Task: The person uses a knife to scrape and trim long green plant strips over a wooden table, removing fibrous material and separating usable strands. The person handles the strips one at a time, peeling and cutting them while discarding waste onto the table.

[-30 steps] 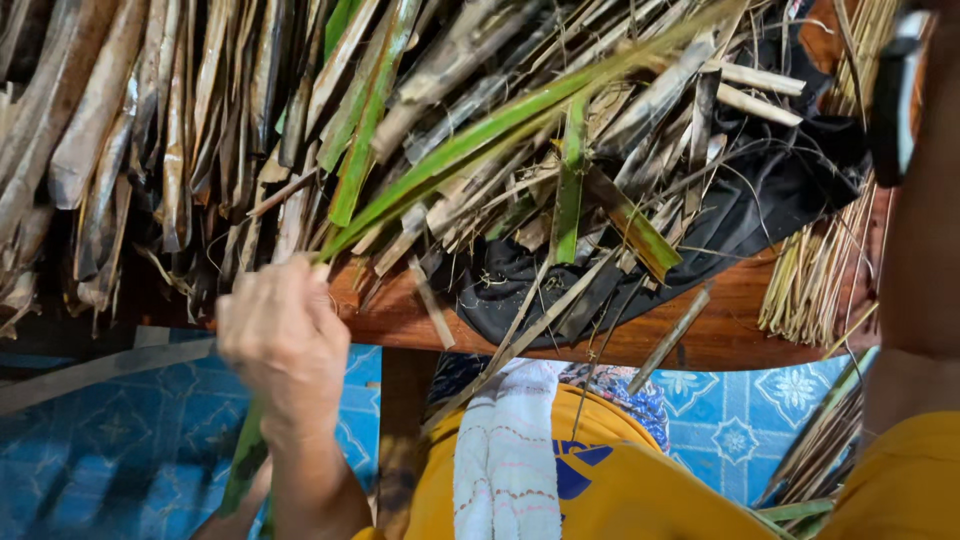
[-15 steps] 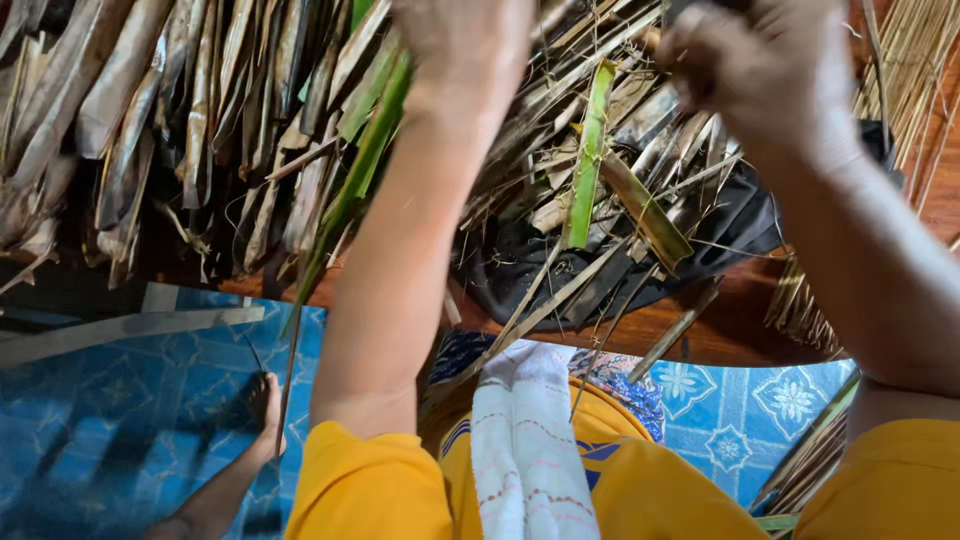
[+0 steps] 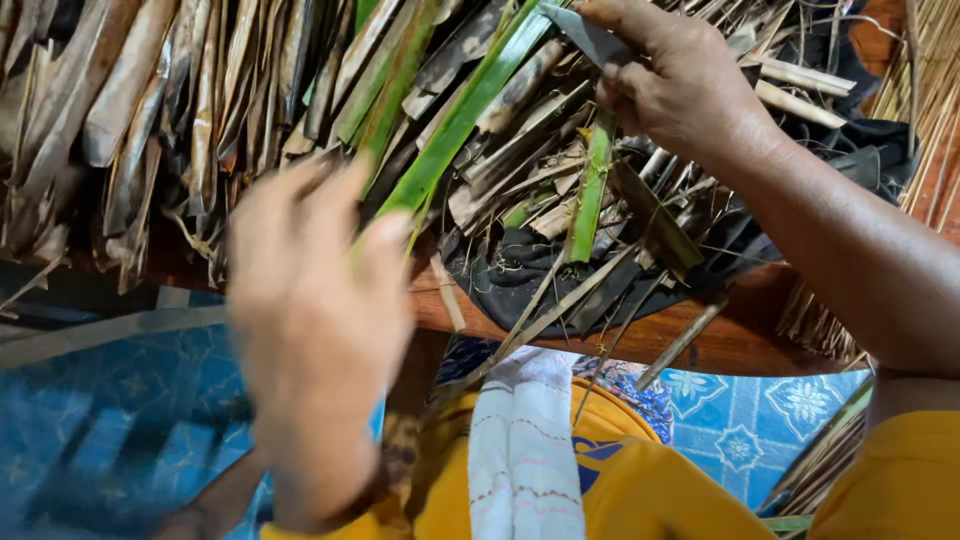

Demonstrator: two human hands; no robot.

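Both hands have dropped lower since half a second ago, and the left hand is now a blur up close, fingers spread loose just under the long green leaf. Further back the right hand pinches a grey blade over the dry leaf pile on the wooden desk.

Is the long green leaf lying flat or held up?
Held up. The right hand grips the long green leaf at its top, and it slants down toward the blurred left hand, above the dry leaves.
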